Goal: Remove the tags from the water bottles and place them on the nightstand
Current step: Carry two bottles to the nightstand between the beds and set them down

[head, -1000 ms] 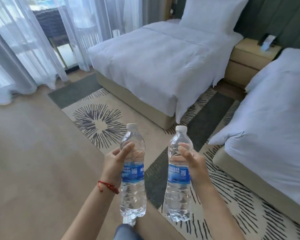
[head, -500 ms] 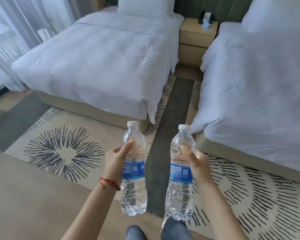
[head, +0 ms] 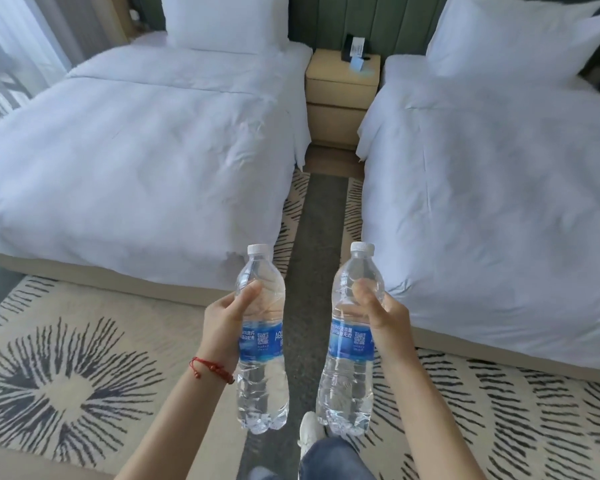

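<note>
The left hand grips 1 upright water bottle; the right hand grips another, carried level toward the nightstand.

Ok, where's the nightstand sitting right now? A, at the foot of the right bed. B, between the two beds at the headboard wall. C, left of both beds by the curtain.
B: the nightstand stands in the gap between the two white beds, against the green headboard wall.

Hotel bedroom (twin beds, shared nightstand).
</note>
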The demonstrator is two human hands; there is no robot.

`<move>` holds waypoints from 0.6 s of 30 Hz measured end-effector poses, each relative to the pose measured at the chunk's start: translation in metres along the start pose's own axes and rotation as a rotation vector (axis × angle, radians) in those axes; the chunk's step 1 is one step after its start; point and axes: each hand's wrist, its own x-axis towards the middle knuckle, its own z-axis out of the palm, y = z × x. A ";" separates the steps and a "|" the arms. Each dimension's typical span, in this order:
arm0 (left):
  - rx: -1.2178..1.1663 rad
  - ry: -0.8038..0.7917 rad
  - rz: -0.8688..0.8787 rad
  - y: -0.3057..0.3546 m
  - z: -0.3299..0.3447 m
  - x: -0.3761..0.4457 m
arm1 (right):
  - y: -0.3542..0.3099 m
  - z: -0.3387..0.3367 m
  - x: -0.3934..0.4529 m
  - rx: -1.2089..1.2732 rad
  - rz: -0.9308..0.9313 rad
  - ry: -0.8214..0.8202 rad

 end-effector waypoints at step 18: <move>0.078 -0.124 0.025 0.112 0.121 0.288 | -0.072 0.028 0.304 -0.130 0.010 0.132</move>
